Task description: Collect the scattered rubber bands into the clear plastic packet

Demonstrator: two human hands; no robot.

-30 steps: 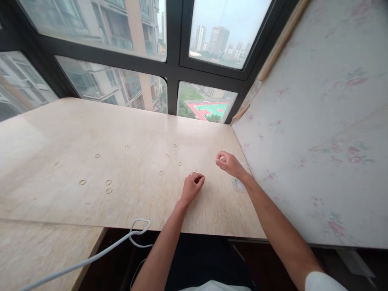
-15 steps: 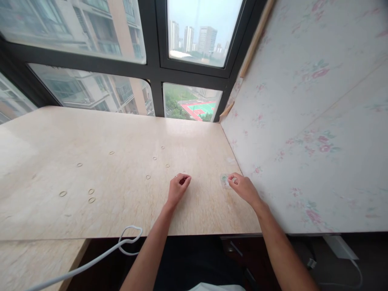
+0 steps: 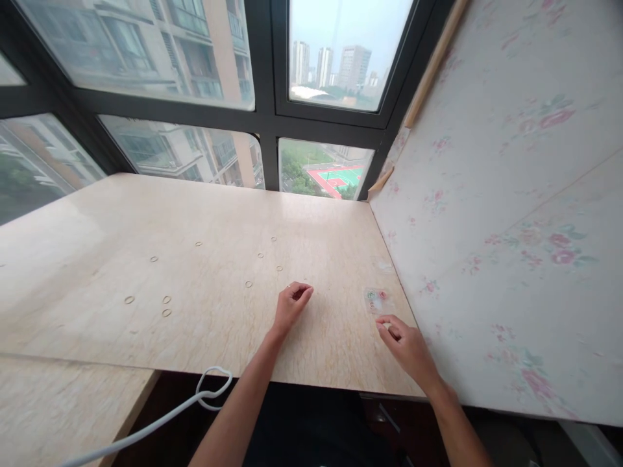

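Observation:
My left hand (image 3: 293, 309) rests over the middle of the stone-patterned ledge, thumb and fingers pinched together; whatever they hold, if anything, is too small to make out. My right hand (image 3: 406, 347) is closed in a pinch just below a small clear plastic box (image 3: 368, 311). Inside the box are small green and red bits. What lies between my right fingertips cannot be made out. Several thin yellowish rings lie scattered left of my left hand, among them a near ring (image 3: 248, 284) and a far left ring (image 3: 129, 299).
A small clear piece (image 3: 383, 265) lies behind the box, near the floral wallpapered wall (image 3: 506, 259) on the right. Dark-framed windows (image 3: 270, 130) border the ledge (image 3: 219, 214) at the back. A white cable (image 3: 160, 420) loops by the front edge.
My right hand has drawn back toward me from the box, leaving its green and red contents in view. My left hand keeps its pinch in nearly the same spot. The camera view has shifted left.

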